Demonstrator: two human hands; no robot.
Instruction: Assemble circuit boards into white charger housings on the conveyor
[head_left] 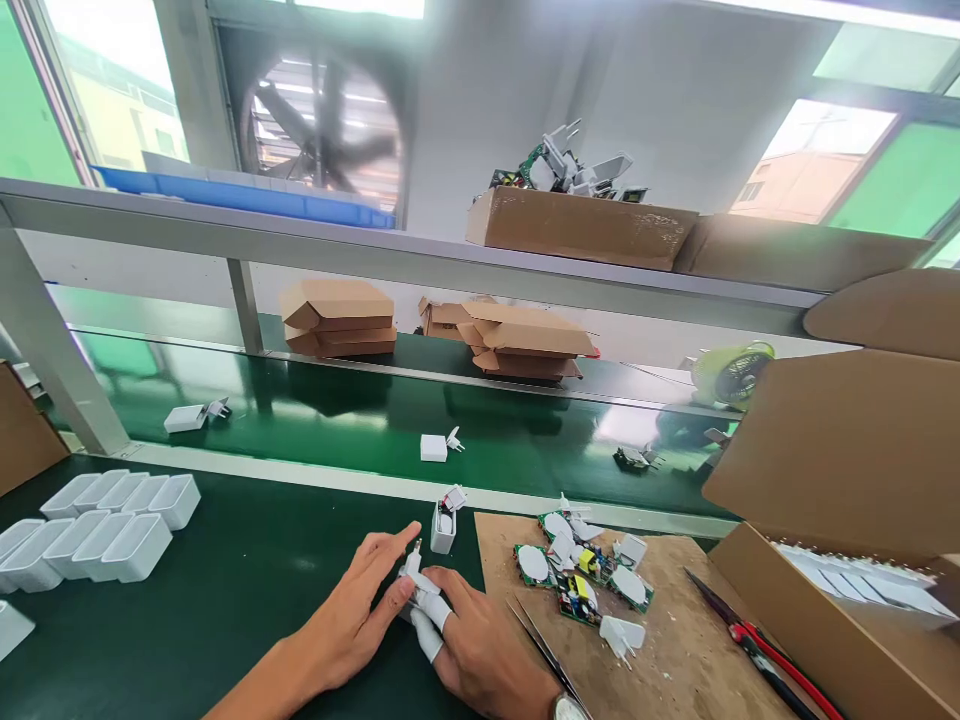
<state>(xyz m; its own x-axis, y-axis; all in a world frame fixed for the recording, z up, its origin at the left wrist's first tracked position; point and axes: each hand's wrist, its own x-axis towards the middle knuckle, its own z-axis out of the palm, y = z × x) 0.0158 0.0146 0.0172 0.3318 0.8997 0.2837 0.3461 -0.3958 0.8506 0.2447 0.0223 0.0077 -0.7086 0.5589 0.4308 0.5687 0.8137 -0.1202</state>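
Observation:
A small white plug piece (413, 560) with metal prongs is between my hands, low over the green work surface. My left hand (367, 600) has its thumb pressed on the piece, while its index finger reaches out past it. My right hand (484, 640), with white wrapping on some fingers, grips the same piece from the other side; its lower part is hidden by the fingers. Just beyond stands a white housing (443, 528) with a plug part sticking out of its top. Tweezers (546, 650) lie beside my right hand.
Circuit boards with plugs (581, 570) lie on a brown board (675, 640), near red-handled pliers (757, 645). An open carton (840, 630) stands at right. White housings (112, 530) sit in rows at left. A green conveyor (337, 415) runs behind, under a shelf (420, 262).

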